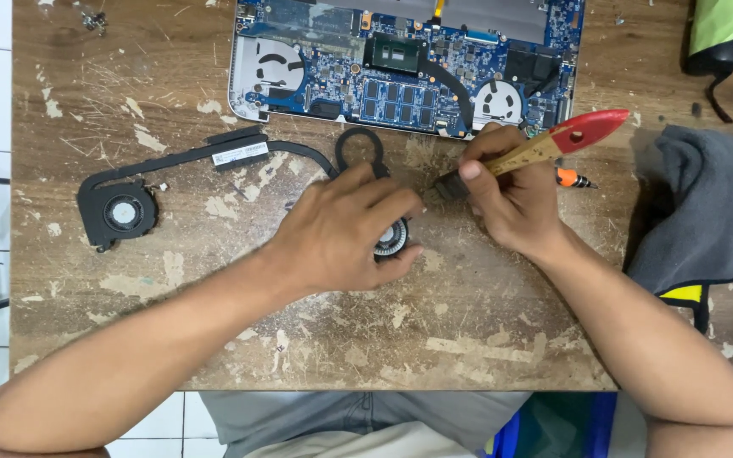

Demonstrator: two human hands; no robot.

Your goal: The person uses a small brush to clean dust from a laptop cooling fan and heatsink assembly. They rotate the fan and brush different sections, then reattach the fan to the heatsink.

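fan [394, 237] half-hidden under left hand [341, 233]

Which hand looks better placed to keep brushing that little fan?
The right hand: it holds the paintbrush, bristles beside the fan. The left hand is pinning that fan down.

The table [485, 339] is brown wood, scuffed, with pale cream patches of flaked paint scattered across it. At twelve o'clock the opened laptop [400, 64] shows a blue circuit board dotted with black chips, framed by a silver-white shell, and its two fan housings are white. At nine o'clock the cooling fan [118, 212] with its heat pipe is matte black, with a white label strip. The paintbrush [545, 148] at two o'clock has a tan wooden handle ending in a glossy red tip, and dark grey bristles. Beside it a screwdriver [572, 179] shows orange and black. At three o'clock the cloth [706, 212] is slate grey with a yellow corner edged in black.
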